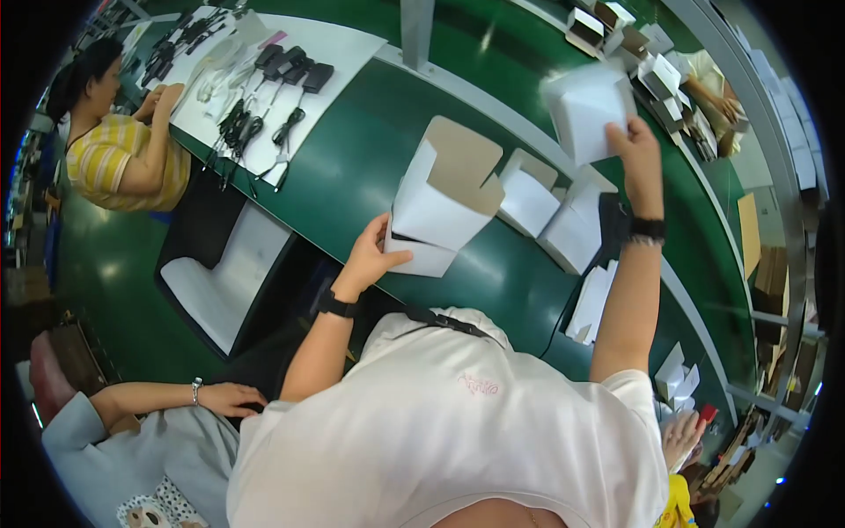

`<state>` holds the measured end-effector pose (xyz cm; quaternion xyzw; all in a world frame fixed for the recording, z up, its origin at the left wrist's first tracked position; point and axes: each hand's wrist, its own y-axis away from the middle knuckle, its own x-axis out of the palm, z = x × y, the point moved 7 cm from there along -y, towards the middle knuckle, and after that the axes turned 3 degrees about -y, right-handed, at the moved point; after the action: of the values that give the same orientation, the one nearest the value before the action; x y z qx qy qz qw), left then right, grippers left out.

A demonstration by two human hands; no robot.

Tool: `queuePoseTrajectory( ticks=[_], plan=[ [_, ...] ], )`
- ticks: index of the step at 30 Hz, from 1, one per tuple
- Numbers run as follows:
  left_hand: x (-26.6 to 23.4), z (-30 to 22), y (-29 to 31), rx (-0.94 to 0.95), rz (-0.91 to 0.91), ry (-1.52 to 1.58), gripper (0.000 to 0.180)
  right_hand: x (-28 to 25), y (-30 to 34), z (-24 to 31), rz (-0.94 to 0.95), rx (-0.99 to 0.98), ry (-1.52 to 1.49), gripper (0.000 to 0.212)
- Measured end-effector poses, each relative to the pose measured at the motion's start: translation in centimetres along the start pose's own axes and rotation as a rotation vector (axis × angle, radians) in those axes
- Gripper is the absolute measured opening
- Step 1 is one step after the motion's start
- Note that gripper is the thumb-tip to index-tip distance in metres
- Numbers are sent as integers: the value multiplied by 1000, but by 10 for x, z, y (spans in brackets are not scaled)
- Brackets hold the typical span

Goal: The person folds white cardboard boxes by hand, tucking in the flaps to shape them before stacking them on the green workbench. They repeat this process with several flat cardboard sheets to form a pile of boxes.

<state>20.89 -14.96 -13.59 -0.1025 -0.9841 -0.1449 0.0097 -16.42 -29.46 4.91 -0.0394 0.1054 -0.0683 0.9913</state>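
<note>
In my left hand [365,261] is the edge of an open white cardboard box [447,207] with a grey-brown inside, tilted on the green bench. The fingers go behind its side and the thumb lies across its lower front. A dark slit shows in that box, but its contents are hidden. Raised at the right, my right hand [635,157] grips a second white box [588,113], smeared by motion. Between the two hands, an open white carton [531,195] and a longer white carton [572,224] stand side by side on the bench.
Black power adapters [295,66] with coiled cables lie on a white sheet [339,53] at the far left, beside a co-worker in a yellow striped top [132,163]. A person in grey [167,440] sits close on my left. A metal post [416,35] rises behind the bench.
</note>
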Motion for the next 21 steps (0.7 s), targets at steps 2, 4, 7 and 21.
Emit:
queuePoseTrajectory(
  ticks=[2, 4, 7, 21],
  plan=[
    [17, -14, -8, -37, 68, 11, 77, 8, 47, 47, 24, -107, -197, 20],
    [34, -23, -18, 13, 146, -74, 75, 15, 85, 60, -16, -128, -109, 18],
    [60, -34, -27, 37, 197, -65, 77, 10, 118, 55, -83, -182, 79, 19],
    [78, -41, -4, 154, 151, -180, 75, 14, 162, 117, -95, -434, 618, 19]
  ],
)
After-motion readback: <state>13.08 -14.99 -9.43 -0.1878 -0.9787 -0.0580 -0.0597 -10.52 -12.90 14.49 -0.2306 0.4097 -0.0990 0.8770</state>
